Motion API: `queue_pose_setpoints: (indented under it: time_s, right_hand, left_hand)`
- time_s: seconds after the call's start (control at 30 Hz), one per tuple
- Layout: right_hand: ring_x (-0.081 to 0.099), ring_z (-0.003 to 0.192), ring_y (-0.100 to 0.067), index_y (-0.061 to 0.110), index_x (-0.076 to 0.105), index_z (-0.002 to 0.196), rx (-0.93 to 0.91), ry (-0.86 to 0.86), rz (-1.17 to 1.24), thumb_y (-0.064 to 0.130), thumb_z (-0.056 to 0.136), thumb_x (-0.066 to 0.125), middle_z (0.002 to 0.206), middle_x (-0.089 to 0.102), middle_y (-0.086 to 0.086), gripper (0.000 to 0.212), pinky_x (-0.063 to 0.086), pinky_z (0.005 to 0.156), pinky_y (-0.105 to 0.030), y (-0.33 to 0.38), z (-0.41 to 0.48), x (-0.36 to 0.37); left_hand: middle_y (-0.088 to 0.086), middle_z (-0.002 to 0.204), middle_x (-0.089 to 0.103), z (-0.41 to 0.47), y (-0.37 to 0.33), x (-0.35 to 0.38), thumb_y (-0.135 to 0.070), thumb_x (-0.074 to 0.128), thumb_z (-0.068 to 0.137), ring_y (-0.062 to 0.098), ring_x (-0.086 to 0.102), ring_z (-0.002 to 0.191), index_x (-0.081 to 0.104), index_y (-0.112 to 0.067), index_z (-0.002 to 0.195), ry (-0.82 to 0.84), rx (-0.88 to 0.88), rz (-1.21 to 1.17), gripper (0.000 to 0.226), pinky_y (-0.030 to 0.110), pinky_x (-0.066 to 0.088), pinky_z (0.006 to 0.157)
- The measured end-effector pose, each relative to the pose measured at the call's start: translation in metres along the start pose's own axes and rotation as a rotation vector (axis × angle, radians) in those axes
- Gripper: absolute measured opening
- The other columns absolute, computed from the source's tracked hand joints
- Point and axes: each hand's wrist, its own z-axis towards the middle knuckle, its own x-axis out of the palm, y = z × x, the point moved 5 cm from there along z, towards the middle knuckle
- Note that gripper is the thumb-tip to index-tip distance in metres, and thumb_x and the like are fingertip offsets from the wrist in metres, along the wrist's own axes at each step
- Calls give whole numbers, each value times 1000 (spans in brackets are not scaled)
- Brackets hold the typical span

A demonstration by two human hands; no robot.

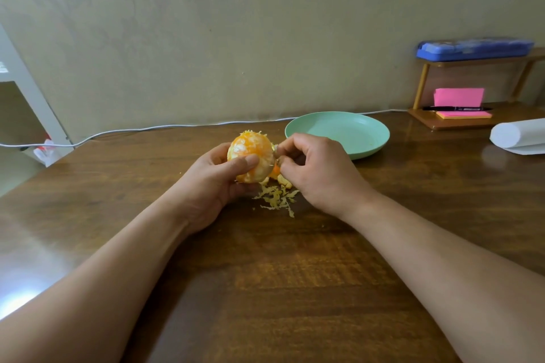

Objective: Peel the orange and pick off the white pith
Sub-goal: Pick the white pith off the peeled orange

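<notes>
We see the left hand [219, 178] in a closed grip around one peeled orange [251, 156], held just above the table [280, 289]; the right hand [317, 169] pinches narrowly at the fruit's right side, on what we cannot tell. One heap of pith shreds [277, 197] lies beneath. One empty green plate [339, 134] sits behind, near two pink note pads [460, 97].

Orange fruit [250, 153], mint-green plate [368, 138], pink notes [458, 97], blue case [474, 48]
</notes>
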Motion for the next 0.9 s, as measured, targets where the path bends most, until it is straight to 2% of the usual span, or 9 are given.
queue_pose_setpoints:
  time_s: [0.07,0.17,0.3,0.37,0.47,0.57,0.67,0.83,0.9]
  right_hand:
    - [69,88,-3,20,77,113,-2,26,13,24,102,70,97,74,11,13,58,77,-17,0,0,1]
    - [70,89,-6,21,77,114,-12,60,-16,30,103,69,97,75,12,16,61,81,-29,1,0,0]
    - [67,74,-12,26,77,101,-5,92,-69,35,104,68,82,73,9,13,58,69,-40,-1,1,0]
    - [63,69,-13,25,76,97,-12,97,-96,34,103,69,77,71,8,13,54,64,-40,-2,3,0]
    - [63,70,-12,24,76,98,-41,93,-125,31,103,67,79,71,9,13,54,63,-38,0,3,0]
    - [61,67,-10,22,74,93,-90,48,-160,29,102,68,76,68,10,12,48,59,-30,7,1,0]
    - [59,67,-8,22,68,86,-129,-18,-150,24,98,70,75,65,11,13,44,59,-25,12,0,-1]
    - [62,67,-18,22,66,83,-35,-52,24,21,97,69,74,66,7,14,55,63,-44,1,-2,-4]
    - [63,68,-17,23,68,85,-11,-54,29,24,101,66,75,67,8,16,55,64,-44,-3,-1,-5]
  left_hand:
    - [17,137,70,0,-1,-2,-27,87,81,35,71,123,60,-10,145,2,-4,-6,71,50,60,102]
    - [18,138,69,0,-1,-5,-26,90,79,35,71,122,59,-10,145,-4,1,11,75,48,62,97]
    - [16,132,72,-1,-1,-2,-26,91,74,33,74,118,60,-12,142,-26,0,86,76,47,62,97]
    - [15,130,73,-2,-2,-1,-25,90,74,33,75,116,60,-12,141,-38,6,105,75,47,62,97]
    - [14,130,74,-3,-4,-1,-28,93,72,32,75,116,60,-14,142,-44,5,132,78,46,61,97]
    - [13,128,75,-4,-5,1,-36,96,66,31,75,115,61,-13,140,-50,28,153,85,47,61,97]
    - [13,128,74,-5,-5,4,-35,93,71,29,75,112,62,-11,140,-31,42,118,79,46,61,96]
    - [15,130,72,-7,-4,13,-20,78,85,26,73,113,58,-7,144,43,-7,-56,64,35,65,87]
    - [17,135,71,-7,-4,12,-19,77,86,28,73,116,57,-7,146,57,-9,-100,64,36,64,88]
